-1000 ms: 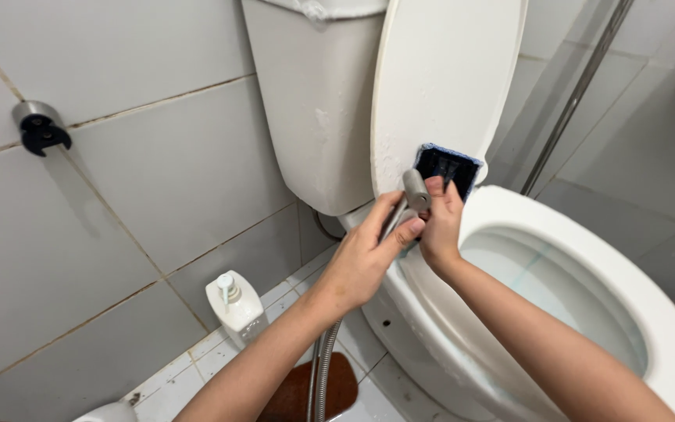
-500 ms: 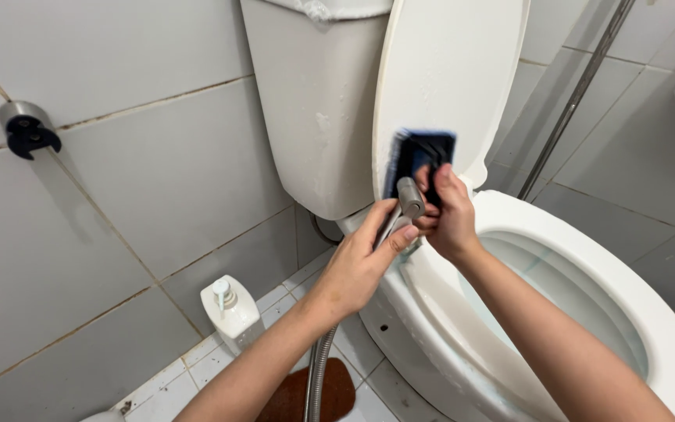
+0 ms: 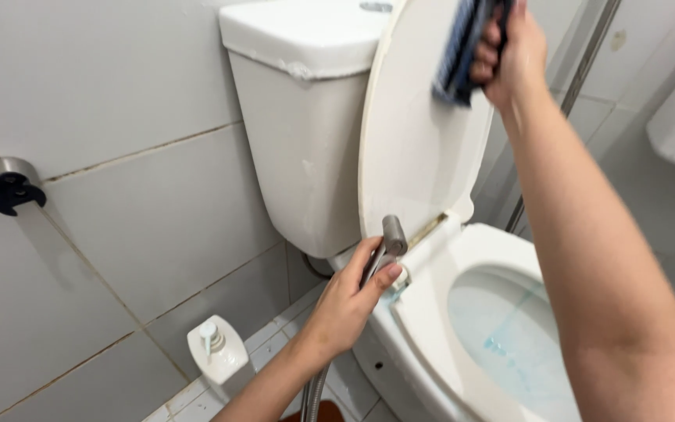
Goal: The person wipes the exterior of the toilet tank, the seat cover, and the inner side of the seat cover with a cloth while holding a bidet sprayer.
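Right hand (image 3: 513, 51) raised, grip closed on blue brush (image 3: 462, 51), left hand (image 3: 349, 301) low, gripping sprayer (image 3: 388, 238)

Blue scrub pad (image 3: 462, 47) up high on raised lid, far right, tilted. Grey metal sprayer (image 3: 388, 241) w/ hose, lower, near hinge.

Lighting is even, soft and fairly bright, with faint shadows on the wall tiles (image 3: 119, 195). The right hand (image 3: 513, 51) and its blue brush (image 3: 458, 55) show motion blur. Elsewhere focus is adequate.
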